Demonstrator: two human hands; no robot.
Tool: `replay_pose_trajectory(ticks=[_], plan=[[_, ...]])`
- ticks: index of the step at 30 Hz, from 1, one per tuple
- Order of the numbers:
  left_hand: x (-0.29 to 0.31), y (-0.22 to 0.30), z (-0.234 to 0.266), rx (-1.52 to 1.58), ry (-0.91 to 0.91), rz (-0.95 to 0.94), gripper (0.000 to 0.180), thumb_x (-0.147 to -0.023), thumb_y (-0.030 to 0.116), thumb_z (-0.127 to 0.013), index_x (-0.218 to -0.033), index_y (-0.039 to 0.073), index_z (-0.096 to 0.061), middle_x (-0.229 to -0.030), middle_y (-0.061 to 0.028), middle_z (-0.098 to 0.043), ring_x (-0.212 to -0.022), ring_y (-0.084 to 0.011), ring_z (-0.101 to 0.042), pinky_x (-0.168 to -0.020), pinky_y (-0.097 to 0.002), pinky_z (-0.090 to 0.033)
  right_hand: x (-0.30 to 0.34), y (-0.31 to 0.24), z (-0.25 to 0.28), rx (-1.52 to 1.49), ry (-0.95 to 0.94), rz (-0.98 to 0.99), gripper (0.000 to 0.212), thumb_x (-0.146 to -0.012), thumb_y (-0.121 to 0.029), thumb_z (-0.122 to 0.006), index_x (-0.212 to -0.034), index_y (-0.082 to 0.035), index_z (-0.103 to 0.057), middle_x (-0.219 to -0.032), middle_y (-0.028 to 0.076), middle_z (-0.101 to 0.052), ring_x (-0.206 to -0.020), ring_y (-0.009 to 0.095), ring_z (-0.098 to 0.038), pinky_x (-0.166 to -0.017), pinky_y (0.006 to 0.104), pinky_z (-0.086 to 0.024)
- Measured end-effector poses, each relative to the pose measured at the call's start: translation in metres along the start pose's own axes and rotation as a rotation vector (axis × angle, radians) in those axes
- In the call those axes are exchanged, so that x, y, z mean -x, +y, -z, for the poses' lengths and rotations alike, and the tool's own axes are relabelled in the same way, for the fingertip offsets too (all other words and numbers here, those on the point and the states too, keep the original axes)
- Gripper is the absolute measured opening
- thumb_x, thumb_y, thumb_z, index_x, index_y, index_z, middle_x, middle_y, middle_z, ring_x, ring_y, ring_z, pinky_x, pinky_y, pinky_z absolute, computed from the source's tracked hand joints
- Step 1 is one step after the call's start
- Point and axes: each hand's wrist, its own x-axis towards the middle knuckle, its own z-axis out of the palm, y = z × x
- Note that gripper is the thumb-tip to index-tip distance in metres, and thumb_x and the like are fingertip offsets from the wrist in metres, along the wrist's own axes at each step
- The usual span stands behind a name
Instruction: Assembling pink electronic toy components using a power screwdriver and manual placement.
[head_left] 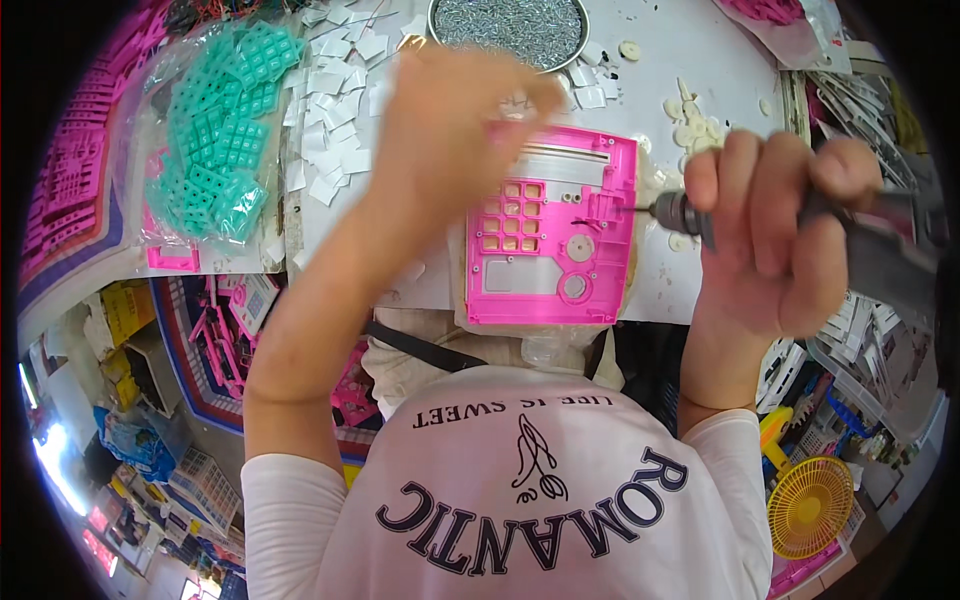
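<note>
A pink plastic casing (600,250) lies at the near edge of the table, its inner side up, with a grid of square openings, a silver strip and round mounts. My right hand (765,230) is wrapped around a dark electric screwdriver (880,245). The thin bit points left and reaches the casing's right side; whether it touches a screw is too small to tell. Over the casing's upper left corner hovers my left hand (465,120), just below a round bowl of small silver screws (510,30). Motion smears its fingers, so anything in them cannot be made out.
Teal keypad pieces (225,130) fill a clear bag at the left. White square pieces (340,110) are scattered beside it, and cream round parts (690,125) lie right of the casing. Pink parts (90,130) pile up far left; white strips (870,90) crowd the right. A yellow basket (810,505) stands lower right.
</note>
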Motion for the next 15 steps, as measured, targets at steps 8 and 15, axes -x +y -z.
replay_pose_trajectory(ticks=[8, 15], plan=[[0.059, 0.056, -0.014, 0.355, -0.141, 0.164, 0.016, -0.08, 0.006, -0.079, -0.093, 0.012, -0.072, -0.085, 0.0018, -0.073, -0.07, -0.0154, -0.061, -0.08, -0.034, -0.037, 0.017, -0.011, -0.015, -0.204, -0.017, -0.041, 0.028, -0.095, -0.033, -0.074, -0.108, -0.02, -0.053, -0.066, -0.01, -0.057, -0.056, 0.006, -0.052, -0.068, 0.0255, -0.052], [0.057, 0.055, -0.016, 0.314, -0.095, 0.077, 0.02, -0.075, 0.006, -0.081, -0.089, 0.015, -0.07, -0.081, 0.0037, -0.07, -0.067, -0.0153, -0.059, -0.081, -0.0362, -0.036, 0.02, -0.011, -0.026, -0.155, 0.019, -0.065, 0.03, -0.094, -0.035, -0.076, -0.106, -0.021, -0.053, -0.067, -0.009, -0.057, -0.054, 0.007, -0.051, -0.064, 0.0253, -0.052]])
